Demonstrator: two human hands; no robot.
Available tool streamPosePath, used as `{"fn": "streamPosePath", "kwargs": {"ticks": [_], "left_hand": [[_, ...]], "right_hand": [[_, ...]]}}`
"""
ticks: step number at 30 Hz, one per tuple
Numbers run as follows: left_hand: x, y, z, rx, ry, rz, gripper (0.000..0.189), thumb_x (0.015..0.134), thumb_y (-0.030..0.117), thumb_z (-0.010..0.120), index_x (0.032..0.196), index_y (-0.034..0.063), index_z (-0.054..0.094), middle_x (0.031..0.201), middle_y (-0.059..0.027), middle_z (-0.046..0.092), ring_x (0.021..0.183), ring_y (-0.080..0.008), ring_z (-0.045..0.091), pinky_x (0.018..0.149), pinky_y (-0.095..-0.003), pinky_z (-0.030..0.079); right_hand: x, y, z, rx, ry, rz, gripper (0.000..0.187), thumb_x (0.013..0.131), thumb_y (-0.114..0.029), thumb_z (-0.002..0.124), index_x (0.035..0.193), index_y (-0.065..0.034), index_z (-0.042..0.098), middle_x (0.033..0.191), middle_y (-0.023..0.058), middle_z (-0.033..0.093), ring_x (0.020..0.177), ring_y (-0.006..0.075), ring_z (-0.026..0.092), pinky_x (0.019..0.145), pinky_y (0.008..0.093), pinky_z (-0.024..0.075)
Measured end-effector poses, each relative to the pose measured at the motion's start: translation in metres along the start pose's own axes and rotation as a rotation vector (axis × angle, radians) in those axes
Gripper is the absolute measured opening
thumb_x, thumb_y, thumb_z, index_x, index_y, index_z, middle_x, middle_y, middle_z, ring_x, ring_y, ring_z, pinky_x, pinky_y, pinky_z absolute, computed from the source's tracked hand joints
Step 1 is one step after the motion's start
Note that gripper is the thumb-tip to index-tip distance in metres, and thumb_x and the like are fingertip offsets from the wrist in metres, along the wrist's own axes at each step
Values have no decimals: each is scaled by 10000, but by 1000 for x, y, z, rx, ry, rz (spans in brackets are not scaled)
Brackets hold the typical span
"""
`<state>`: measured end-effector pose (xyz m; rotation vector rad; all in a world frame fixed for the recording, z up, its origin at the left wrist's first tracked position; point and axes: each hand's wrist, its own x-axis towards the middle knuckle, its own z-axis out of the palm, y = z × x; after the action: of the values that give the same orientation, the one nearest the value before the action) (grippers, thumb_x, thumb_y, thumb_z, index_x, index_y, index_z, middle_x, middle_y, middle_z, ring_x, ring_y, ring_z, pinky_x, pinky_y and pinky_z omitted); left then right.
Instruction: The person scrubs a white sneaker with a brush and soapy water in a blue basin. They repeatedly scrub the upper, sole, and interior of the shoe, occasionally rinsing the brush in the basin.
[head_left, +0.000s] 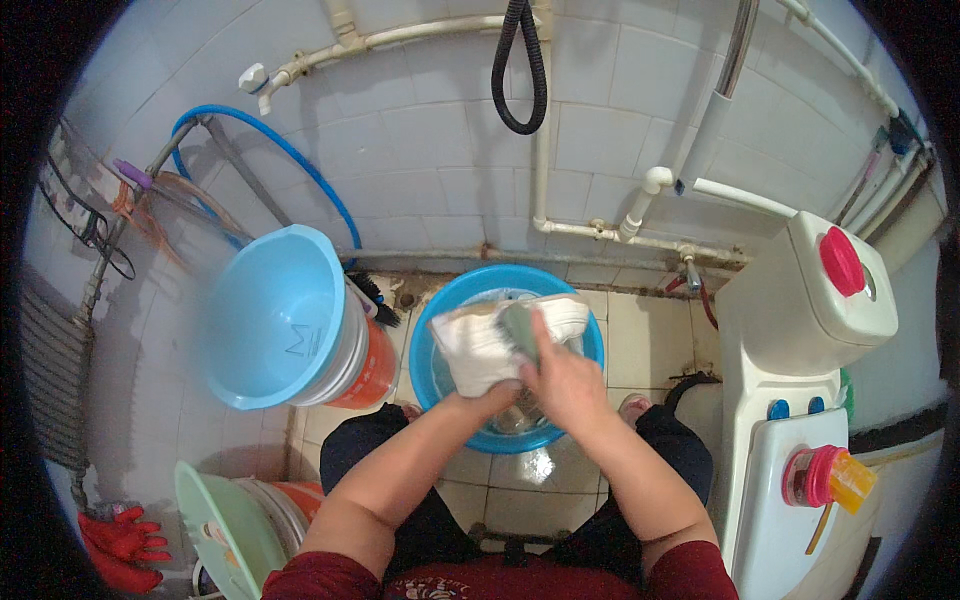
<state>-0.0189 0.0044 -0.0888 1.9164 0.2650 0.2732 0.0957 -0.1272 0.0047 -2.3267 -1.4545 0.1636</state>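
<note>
Over a round blue plastic basin on the floor, my left hand holds a white shoe from below, partly hidden by the shoe. The shoe lies on its side or tilted; its exact pose is blurred. My right hand grips a grey-green scrubbing brush, bristles against the white surface. Under the shoe, the basin holds water and something brownish, too unclear to name.
A light blue basin sits on a white and orange bucket at the left. Below it stands a green basin. Red rubber gloves hang lower left. At the right is a toilet with a jar on its lid.
</note>
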Motion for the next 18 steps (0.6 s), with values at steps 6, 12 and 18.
{"fn": "streamPosePath", "kwargs": {"ticks": [6,12,18], "left_hand": [[15,-7,12,871,311,373,495,888,276,563,1332,111,417,1323,-132,459,1223,-291,443,1019,-444,362],[9,-1,8,615,310,336,539,871,332,572,1343,118,425,1351,-107,461,1238,-268,441,1043,-419,337],[11,3,6,657,88,339,468,912,300,541,1313,70,466,1315,-155,490,1212,-310,456,1014,-427,367]], "right_hand": [[21,69,-2,18,84,341,697,891,-331,536,1461,-104,205,745,192,645,648,361,634,583,475,505],[1,-5,-7,21,-27,-26,729,867,-323,576,1467,-144,202,806,187,647,699,358,638,640,465,517],[24,64,-10,-28,73,270,711,885,-348,547,1458,-115,197,768,183,648,642,355,636,570,461,514]]}}
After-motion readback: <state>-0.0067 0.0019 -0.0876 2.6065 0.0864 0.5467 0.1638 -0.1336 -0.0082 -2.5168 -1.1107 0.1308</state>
